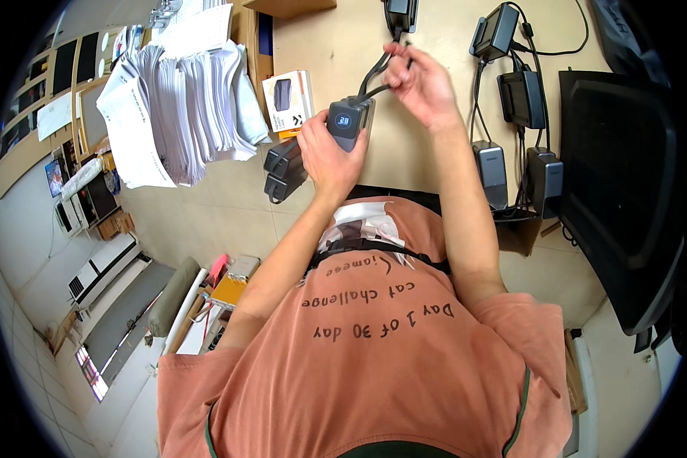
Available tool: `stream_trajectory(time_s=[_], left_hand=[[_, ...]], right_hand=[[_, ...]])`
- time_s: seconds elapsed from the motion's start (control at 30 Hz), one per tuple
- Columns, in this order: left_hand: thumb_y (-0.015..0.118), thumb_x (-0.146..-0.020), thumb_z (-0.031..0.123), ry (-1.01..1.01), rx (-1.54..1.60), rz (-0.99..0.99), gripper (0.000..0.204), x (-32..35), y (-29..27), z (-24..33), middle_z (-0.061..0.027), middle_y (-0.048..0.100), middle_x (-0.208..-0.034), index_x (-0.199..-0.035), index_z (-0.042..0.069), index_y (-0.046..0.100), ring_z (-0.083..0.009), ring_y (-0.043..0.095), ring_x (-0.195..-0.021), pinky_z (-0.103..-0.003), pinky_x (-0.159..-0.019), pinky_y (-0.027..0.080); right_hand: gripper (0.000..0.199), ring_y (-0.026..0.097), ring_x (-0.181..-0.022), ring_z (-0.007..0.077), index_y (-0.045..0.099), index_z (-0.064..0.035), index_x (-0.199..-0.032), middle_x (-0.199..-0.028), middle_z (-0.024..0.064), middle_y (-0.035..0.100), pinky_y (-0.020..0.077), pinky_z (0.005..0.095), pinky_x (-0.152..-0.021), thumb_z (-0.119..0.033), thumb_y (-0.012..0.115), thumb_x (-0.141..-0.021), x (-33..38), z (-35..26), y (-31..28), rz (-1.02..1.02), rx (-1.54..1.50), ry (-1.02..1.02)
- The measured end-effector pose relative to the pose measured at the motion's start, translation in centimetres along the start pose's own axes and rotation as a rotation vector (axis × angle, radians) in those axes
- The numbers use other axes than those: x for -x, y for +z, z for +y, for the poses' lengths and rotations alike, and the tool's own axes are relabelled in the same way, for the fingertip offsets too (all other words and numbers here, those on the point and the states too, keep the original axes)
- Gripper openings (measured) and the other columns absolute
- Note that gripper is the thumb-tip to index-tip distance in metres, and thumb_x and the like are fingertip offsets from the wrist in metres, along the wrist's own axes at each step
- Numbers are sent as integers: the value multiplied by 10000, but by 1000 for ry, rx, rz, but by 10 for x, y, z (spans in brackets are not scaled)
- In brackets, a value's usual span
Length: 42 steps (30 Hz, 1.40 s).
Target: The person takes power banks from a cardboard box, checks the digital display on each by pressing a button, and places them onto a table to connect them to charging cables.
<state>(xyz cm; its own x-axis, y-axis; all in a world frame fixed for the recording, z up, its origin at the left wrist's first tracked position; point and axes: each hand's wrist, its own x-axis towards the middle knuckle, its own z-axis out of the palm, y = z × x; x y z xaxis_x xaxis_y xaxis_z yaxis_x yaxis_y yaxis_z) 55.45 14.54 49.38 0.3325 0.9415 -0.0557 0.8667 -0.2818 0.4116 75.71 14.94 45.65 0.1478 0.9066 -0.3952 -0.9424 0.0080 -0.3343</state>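
Orange cloth of the person's shirt (359, 366) fills the near side, up to the near edge of the pale surface (313, 49). Near that edge, left of its middle, the left hand (330, 156) holds a grey power bank (346, 143), fingers and thumb closed around its sides, its round display (344, 120) lit. Two black bricks (279, 159) sit just beside that hand; what carries them is hidden. Toward the right end of the same edge stand two more grey units (490, 175), near the black monitor (618, 191) at the right edge.

Farther in, the right hand (424, 88) is raised, fingers curled and partly closed near a dark cable (375, 92); blur leaves it unclear whether they grip it. A white box (286, 101) lies toward the left edge, beside a thick paper stack (179, 114).

Farthest, a black device (399, 15) sits by the far edge. Two black adapters (522, 98) toward the far right corner have cables trailing toward the grey units, so those look already connected. The held unit appears powered, its cable apparently attached; the cable's arrangement at the right hand looks unfinished.
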Motion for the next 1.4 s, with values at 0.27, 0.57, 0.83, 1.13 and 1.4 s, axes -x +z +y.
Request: stream_trajectory(time_s=[0.27,0.57,0.83,1.13,1.4], left_hand=[[695,-865,239,266,121,25,532,-50,-28,5,-183,482,-1246,-1308,32,485,-352,441,-1184,-435,-1057,337],[567,-815,30,789,58,-50,513,-187,0,68,-103,567,-1375,-1321,108,584,-326,566,-1200,-438,-1012,447],[680,-809,149,809,-258,-453,621,-227,12,90,-132,504,-1457,-1409,127,521,-336,592,-1194,-400,-985,503],[485,-774,-69,774,-311,-504,743,-230,20,82,24,433,-1527,-1447,245,494,-286,637,-1127,-409,-923,531],[593,-792,40,731,-270,-530,673,-219,6,95,-107,457,-1502,-1446,152,478,-350,625,-1132,-428,-899,541]], right_hand=[[175,331,-471,94,481,-50,-886,-577,8,422,269,274,-439,-180,382,-946,-58,15,-27,299,352,-119],[317,402,-479,116,548,-1,-989,-648,50,526,336,279,-473,-222,323,-1025,-79,22,-19,276,264,-98],[347,329,-473,70,555,-18,-1009,-638,2,471,268,254,-437,-250,303,-1067,-73,20,-21,253,345,-88],[329,292,-478,43,562,-56,-1040,-635,-38,428,239,236,-432,-274,317,-1071,-69,20,-19,290,349,-84],[329,365,-475,68,582,-28,-999,-655,-15,477,287,243,-431,-260,357,-1062,-68,14,-28,325,429,-83]])
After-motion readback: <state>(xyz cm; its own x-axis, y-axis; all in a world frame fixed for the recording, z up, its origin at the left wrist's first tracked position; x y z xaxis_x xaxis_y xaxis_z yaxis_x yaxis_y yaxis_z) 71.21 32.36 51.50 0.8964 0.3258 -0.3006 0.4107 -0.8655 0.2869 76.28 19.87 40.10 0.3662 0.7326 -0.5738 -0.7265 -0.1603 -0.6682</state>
